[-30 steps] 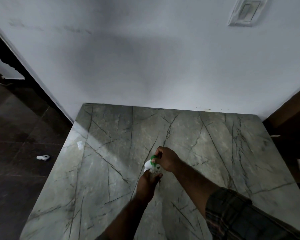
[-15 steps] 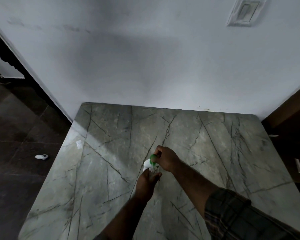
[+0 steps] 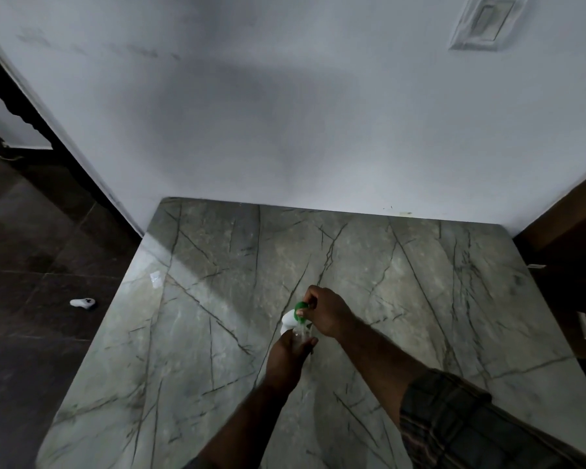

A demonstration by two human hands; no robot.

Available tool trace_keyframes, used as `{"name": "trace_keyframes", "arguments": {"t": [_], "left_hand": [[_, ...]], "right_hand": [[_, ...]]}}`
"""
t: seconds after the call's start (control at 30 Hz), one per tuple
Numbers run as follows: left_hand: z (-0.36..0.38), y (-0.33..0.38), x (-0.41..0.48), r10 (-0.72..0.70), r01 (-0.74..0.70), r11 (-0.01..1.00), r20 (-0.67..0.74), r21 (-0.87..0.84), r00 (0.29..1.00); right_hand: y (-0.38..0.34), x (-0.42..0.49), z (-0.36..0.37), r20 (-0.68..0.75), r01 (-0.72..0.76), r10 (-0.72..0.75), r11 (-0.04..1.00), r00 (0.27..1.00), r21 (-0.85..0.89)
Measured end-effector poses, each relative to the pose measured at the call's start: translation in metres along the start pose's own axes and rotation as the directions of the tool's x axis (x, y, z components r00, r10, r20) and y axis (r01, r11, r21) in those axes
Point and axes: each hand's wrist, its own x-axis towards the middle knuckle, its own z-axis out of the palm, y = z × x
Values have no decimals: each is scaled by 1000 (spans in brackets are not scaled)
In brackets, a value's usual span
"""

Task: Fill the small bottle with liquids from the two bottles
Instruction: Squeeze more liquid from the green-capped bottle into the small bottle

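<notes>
Over the middle of the marble table [image 3: 197, 350], I noted left hand [image 3: 286, 359] curled round the small clear bottle [image 3: 301, 336], right hand [image 3: 326, 311] gripping a white green-banded bottle [image 3: 290, 319], tilted down at its mouth.

Glossy veined marble tabletop [image 3: 217, 333], matt painted wall [image 3: 285, 113]
</notes>
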Motion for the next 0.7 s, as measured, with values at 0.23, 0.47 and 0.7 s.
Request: {"name": "trace_keyframes", "arguments": {"t": [0.23,0.47,0.7], "left_hand": [[-1,3,0,-2,2,999,-3,-50,1000],[2,3,-3,-46,47,997,15,-61,999],[-2,15,-3,-21,20,998,-14,-61,1000]], "right_hand": [[-2,0,-5,-10,23,-23,1000,1000,0],[1,-2,0,-8,4,-5,1000,1000,-10],[-5,-1,-9,-23,15,-15,1000,1000,6]]}}
